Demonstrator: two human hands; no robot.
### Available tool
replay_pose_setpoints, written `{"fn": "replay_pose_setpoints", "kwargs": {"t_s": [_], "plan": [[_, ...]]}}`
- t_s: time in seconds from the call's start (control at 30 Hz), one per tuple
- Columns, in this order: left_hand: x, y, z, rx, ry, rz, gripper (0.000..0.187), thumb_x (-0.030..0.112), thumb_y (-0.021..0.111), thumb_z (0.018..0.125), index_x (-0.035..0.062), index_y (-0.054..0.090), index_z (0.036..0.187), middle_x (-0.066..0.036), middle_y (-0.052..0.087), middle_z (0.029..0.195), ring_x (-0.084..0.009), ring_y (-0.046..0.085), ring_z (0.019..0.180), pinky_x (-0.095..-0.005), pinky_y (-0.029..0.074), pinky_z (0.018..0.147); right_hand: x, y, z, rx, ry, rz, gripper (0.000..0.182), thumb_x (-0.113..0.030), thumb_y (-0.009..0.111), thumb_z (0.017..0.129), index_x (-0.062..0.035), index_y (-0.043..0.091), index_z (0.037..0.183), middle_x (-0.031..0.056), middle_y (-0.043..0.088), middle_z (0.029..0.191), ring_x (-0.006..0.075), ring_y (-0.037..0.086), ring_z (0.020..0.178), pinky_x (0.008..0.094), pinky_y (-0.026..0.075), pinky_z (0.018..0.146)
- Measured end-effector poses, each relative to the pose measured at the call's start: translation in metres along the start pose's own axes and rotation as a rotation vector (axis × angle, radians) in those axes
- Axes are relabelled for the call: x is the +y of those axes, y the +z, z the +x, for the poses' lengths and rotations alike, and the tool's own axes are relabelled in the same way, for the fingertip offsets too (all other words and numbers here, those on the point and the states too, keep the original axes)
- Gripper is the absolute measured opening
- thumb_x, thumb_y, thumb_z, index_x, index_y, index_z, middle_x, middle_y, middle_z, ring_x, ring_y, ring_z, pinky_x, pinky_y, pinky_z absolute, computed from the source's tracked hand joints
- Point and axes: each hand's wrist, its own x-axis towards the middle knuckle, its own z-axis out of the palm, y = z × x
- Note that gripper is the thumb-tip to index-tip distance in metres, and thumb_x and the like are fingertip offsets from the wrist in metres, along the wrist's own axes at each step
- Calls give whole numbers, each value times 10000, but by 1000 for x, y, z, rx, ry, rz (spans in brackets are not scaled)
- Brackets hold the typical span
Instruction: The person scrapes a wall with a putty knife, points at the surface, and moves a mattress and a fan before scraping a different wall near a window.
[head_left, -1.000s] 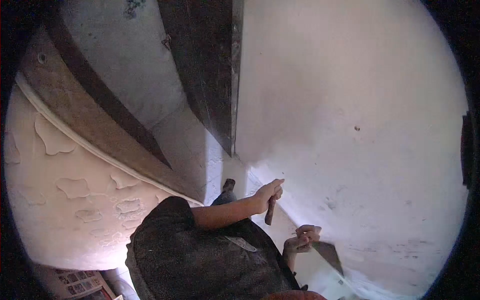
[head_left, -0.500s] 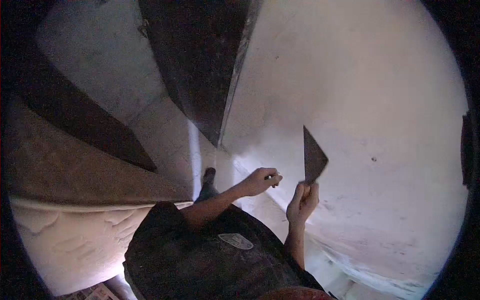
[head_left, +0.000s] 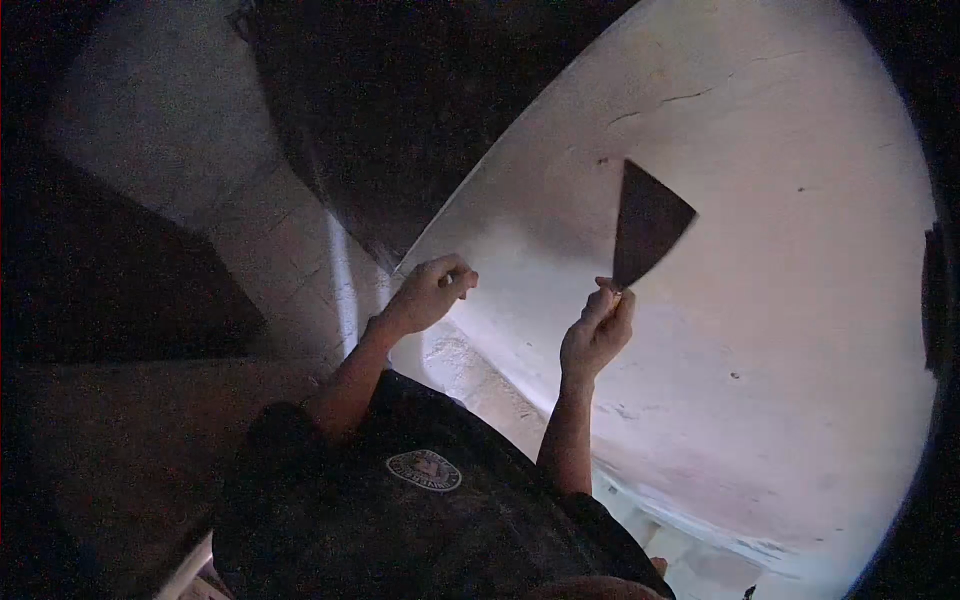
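Note:
My right hand [head_left: 597, 338] grips a putty knife by its handle. Its broad dark blade [head_left: 648, 225] points up in front of the pale wall [head_left: 780, 260]. To the left, my left hand [head_left: 430, 293] is raised with its fingers curled in toward the thumb; I cannot tell what, if anything, is between them. It sits near the lower tip of the dark panel [head_left: 390, 120], by the wall's edge.
Thin cracks [head_left: 690, 96] and small dark pits [head_left: 735, 376] mark the wall. A bright strip of light [head_left: 342, 285] falls on the floor [head_left: 285, 240] at left. Below the wall, a pale ledge [head_left: 500, 385] runs beside my dark shirt [head_left: 400, 530].
Both hands have moved up, the left one also leftward. The putty knife has risen, its blade now showing more broadly. My view has shifted, and cracks appear higher on the wall.

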Motion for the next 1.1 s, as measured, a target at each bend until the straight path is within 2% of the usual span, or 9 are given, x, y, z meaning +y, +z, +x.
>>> {"fn": "replay_pose_setpoints", "kwargs": {"t_s": [0.2, 0.33, 0.4, 0.47, 0.6, 0.73, 0.83, 1.0, 1.1], "plan": [[7, -27, 13, 20, 18, -54, 248, 277, 548, 918, 39, 614, 918, -40, 601, 755, -112, 557, 687, -281, 449, 637, 24, 2, -6, 80, -232, -171, 255, -207, 465, 968, 6, 594, 913, -1, 467, 630, 68, 390, 540, 240, 310, 489], [0, -27, 14, -26, 2, -33, 261, 289, 554, 920, 35, 612, 897, -42, 601, 755, -111, 550, 686, -279, 443, 645, 12, -5, -3, -91, -277, -556, 174, -137, 508, 920, 11, 599, 910, 37, 550, 645, 162, 477, 617, 295, 382, 585], [-4, -30, 22, -31, 3, -29, 260, 289, 557, 921, 36, 610, 895, -43, 598, 756, -112, 547, 685, -278, 442, 650, 14, -1, -5, -31, -277, -384, 177, -138, 530, 909, 28, 590, 913, 40, 549, 638, 161, 495, 613, 283, 391, 574], [-6, -29, 23, -61, -37, -54, 256, 285, 557, 923, 34, 605, 903, -45, 593, 761, -114, 539, 690, -275, 440, 665, 7, 2, -7, 159, 145, 195, 170, -145, 571, 889, 23, 597, 903, 67, 564, 631, 189, 515, 623, 317, 408, 584], [1, -28, 30, -111, -12, -62, 258, 286, 547, 929, 34, 599, 906, -35, 579, 756, -109, 529, 691, -274, 439, 664, -10, 2, 0, -178, -159, -561, 143, -91, 552, 863, -21, 637, 953, 104, 594, 673, 202, 533, 661, 359, 433, 634], [14, -29, 31, -145, -71, -2, 261, 283, 536, 938, 30, 593, 908, -30, 566, 759, -107, 529, 722, -274, 436, 682, 6, 2, -6, 210, 234, 166, 120, -125, 576, 876, -64, 658, 937, 94, 654, 708, 208, 509, 528, 327, 405, 630], [-8, -23, 37, -157, -36, -20, 255, 277, 535, 939, 29, 591, 913, -35, 561, 766, -109, 527, 739, -277, 435, 704, -5, -9, -7, -290, -152, -519, 155, -133, 600, 874, -48, 650, 994, 111, 554, 619, 268, 424, 481, 363, 373, 567], [-10, -31, 34, -169, 2, 5, 240, 262, 534, 940, 30, 594, 929, -40, 562, 773, -112, 526, 753, -282, 438, 725, -26, -30, -25, -23, 309, 211, 269, -182, 465, 970, 37, 573, 1084, 15, 503, 636, 49, 427, 541, 230, 342, 503], [-15, -38, 37, -194, -20, -61, 226, 248, 534, 939, 30, 594, 933, -32, 563, 779, -116, 530, 755, -280, 437, 727, -59, -37, -5, 11, 165, 332, 344, -210, 401, 1000, 39, 489, 1221, -9, 467, 626, 27, 368, 482, 185, 285, 425]]}}
